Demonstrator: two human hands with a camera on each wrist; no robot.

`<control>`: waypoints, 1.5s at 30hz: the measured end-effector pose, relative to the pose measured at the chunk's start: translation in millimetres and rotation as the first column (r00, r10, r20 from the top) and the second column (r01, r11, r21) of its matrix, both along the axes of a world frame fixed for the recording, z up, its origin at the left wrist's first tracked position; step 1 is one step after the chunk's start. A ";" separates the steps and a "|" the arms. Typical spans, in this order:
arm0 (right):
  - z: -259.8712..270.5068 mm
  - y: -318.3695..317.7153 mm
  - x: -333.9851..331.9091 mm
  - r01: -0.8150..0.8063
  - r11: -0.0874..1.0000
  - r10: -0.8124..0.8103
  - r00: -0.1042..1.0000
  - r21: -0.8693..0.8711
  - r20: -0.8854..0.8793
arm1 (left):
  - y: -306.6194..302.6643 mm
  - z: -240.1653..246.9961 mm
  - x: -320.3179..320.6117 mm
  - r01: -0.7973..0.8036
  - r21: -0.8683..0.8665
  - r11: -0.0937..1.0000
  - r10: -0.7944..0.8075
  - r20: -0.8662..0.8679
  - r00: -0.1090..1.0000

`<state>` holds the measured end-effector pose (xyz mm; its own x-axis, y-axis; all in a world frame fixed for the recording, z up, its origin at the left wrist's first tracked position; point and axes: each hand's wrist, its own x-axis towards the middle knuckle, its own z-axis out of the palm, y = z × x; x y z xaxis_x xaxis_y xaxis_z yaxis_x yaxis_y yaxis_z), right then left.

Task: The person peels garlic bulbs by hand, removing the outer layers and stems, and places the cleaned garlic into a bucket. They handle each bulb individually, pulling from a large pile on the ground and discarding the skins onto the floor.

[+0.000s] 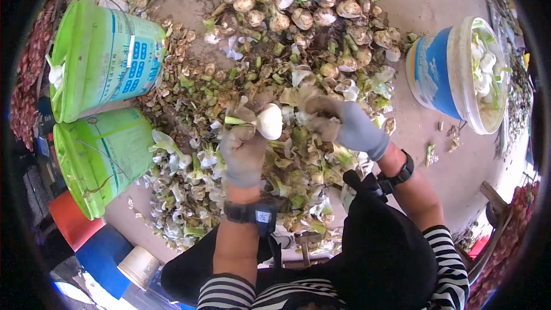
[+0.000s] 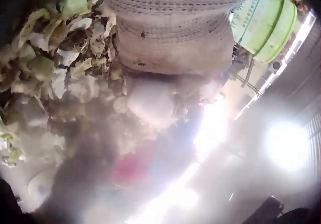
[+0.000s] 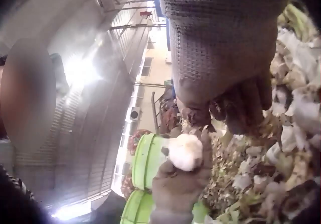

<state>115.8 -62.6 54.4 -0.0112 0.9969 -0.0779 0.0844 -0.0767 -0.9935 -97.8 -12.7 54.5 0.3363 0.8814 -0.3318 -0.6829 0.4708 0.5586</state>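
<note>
In the head view my gloved left hand [image 1: 243,152] holds a white garlic bulb [image 1: 269,121], its short green stem pointing left. The bulb's smooth white surface faces the right hand; in the right wrist view the bulb [image 3: 185,152] stands up out of the left fingers. My gloved right hand [image 1: 344,125] is just to the right of the bulb, apart from it and blurred. Its fingers [image 3: 251,103] are curled and stained brown in the right wrist view; I cannot tell whether any peel is between them. The left wrist view shows the left glove [image 2: 175,38] above the pale bulb.
Peelings and stem scraps [image 1: 287,163] lie heaped under both hands. Beyond them is a pile of unpeeled garlic bulbs [image 1: 301,18]. Two green buckets [image 1: 109,60] lie on the left. A blue and white bucket [image 1: 439,69] with peeled bulbs stands at the right.
</note>
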 end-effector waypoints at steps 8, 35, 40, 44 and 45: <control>6.4 16.8 -1.0 -0.129 0.991 0.127 0.866 -0.030 0.483 | -10.0 12.3 19.7 0.001 0.098 0.995 -0.009 0.085 0.996; -48.9 -51.6 83.5 0.156 0.988 -0.149 0.901 0.016 0.408 | 18.4 -76.1 -249.1 -0.030 -0.258 0.966 -0.225 -0.772 -0.595; -37.4 -29.4 46.9 0.190 0.930 -0.248 0.956 -0.315 -0.155 | 6.9 -65.7 -256.4 0.078 0.075 0.994 0.103 -0.875 -0.472; -49.2 -26.6 34.2 0.139 0.936 -0.146 0.989 -0.322 0.003 | 4.6 -53.6 -253.2 0.102 0.172 0.980 0.189 -0.962 -0.196; -31.9 -22.3 23.0 0.094 0.951 -0.106 0.994 -0.295 -0.025 | 9.3 -21.3 -235.1 -0.105 0.161 0.981 0.174 -0.976 0.129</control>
